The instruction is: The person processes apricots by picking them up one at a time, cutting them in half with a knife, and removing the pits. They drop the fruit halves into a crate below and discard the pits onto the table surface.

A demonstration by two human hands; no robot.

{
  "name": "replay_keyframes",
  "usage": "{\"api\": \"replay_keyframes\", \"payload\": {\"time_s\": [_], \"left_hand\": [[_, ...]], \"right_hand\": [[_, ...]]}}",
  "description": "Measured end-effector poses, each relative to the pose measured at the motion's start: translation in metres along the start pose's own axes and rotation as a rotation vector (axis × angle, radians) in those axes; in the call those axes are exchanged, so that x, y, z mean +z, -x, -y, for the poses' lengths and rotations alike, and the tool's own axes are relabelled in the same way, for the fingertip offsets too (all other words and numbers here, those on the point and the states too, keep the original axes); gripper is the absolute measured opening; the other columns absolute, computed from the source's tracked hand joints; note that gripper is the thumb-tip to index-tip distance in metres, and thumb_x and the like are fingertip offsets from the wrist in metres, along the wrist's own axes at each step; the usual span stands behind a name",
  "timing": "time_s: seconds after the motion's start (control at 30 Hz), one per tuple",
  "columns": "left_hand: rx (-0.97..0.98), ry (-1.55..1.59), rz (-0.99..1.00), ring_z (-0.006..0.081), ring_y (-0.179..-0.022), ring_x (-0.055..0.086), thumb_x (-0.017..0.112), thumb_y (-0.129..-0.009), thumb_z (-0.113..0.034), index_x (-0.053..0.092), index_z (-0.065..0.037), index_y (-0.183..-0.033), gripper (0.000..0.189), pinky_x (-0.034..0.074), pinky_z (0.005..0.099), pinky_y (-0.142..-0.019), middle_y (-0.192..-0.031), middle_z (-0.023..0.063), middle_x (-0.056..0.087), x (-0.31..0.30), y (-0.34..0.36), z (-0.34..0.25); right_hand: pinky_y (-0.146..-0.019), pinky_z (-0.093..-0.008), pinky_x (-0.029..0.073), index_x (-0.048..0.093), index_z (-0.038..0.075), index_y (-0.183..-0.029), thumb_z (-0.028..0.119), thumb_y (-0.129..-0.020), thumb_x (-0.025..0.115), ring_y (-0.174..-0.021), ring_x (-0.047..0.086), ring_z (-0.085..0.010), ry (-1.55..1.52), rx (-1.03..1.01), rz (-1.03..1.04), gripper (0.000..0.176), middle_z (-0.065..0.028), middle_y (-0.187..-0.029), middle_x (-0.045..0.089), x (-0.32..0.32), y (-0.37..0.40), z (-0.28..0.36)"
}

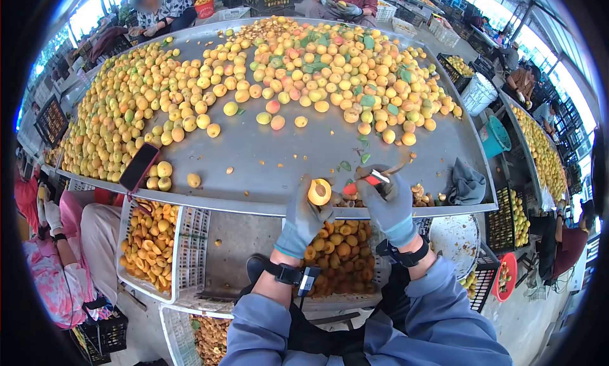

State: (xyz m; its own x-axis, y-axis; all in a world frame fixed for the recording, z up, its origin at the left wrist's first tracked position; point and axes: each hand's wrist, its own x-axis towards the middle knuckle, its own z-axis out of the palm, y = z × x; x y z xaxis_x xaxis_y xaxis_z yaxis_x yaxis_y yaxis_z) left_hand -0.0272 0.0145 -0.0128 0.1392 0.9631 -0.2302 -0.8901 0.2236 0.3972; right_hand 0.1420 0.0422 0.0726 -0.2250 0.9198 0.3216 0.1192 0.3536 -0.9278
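My left hand (306, 209), in a grey work glove, is closed around a halved apricot (313, 195) at the table's near edge. Its cut face points up, with the brown pit (322, 190) showing in the middle. Just to the right, my right hand (391, 207), also gloved, grips a small red-handled knife (350, 189); the fingers cover part of it. The two hands are apart. Below them, a crate of apricots (342, 255) sits partly hidden under the edge of the metal table (254, 169).
Whole apricots (209, 80) with green leaves cover the table's far and left parts. A phone (139, 166) lies at the near left, a grey cloth (468, 182) at the near right. A crate of apricot halves (152, 248) stands below. A co-worker (63, 264) sits at left.
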Motion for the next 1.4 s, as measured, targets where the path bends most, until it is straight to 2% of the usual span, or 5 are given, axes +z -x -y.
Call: {"api": "replay_keyframes", "payload": {"time_s": [0.4,0.93,1.0,1.2,1.4], "left_hand": [[0.303,-0.587,-0.043,0.0161,-0.052,0.048,0.037,-0.107,-0.043,0.054,-0.005,-0.117,0.043,0.044,0.0277,-0.051,-0.078,0.0136,0.064,-0.005,-0.003,0.020],[0.208,-0.266,-0.040,0.0174,-0.057,0.058,0.043,-0.106,-0.026,0.053,0.001,-0.123,0.033,0.049,0.0292,-0.055,-0.080,0.0110,0.064,-0.010,-0.005,0.016],[0.958,-1.114,-0.098,0.0139,-0.053,0.050,0.035,-0.109,-0.034,0.054,-0.001,-0.111,0.038,0.044,0.0271,-0.051,-0.077,0.0096,0.061,-0.026,-0.019,0.037],[0.154,-0.646,0.077,0.0127,-0.049,0.050,0.037,-0.108,-0.032,0.055,-0.001,-0.112,0.036,0.044,0.0272,-0.050,-0.075,0.0078,0.060,0.019,0.011,0.014],[0.171,-0.840,0.190,0.0126,-0.047,0.052,0.037,-0.106,-0.042,0.059,-0.001,-0.096,0.048,0.040,0.0259,-0.045,-0.076,0.0089,0.066,0.035,0.040,0.066]], "right_hand": [[-0.065,-0.0217,0.048,0.065,-0.003,-0.099,0.001,-0.090,0.066,-0.074,0.059,-0.0067,-0.221,0.068,-0.114,0.010,-0.0045,-0.085,0.067,0.012,0.001,0.010],[-0.076,-0.0285,0.054,0.067,0.000,-0.104,0.000,-0.088,0.063,-0.085,0.068,-0.0143,0.121,-0.101,0.256,0.017,-0.0109,-0.100,0.072,-0.012,-0.008,0.009],[-0.073,-0.0274,0.054,0.067,0.000,-0.104,0.001,-0.087,0.063,-0.083,0.069,-0.0135,0.122,-0.125,0.236,0.017,-0.0100,-0.097,0.072,-0.014,-0.005,0.004],[-0.074,-0.0278,0.054,0.067,0.000,-0.104,-0.001,-0.085,0.065,-0.081,0.069,-0.0152,0.133,-0.131,0.175,0.019,-0.0112,-0.096,0.072,-0.037,0.018,0.016],[-0.075,-0.0304,0.054,0.066,0.002,-0.100,0.004,-0.082,0.073,-0.083,0.069,-0.0224,0.190,-0.134,0.203,0.019,-0.0111,-0.096,0.071,-0.080,0.067,0.034]]}}
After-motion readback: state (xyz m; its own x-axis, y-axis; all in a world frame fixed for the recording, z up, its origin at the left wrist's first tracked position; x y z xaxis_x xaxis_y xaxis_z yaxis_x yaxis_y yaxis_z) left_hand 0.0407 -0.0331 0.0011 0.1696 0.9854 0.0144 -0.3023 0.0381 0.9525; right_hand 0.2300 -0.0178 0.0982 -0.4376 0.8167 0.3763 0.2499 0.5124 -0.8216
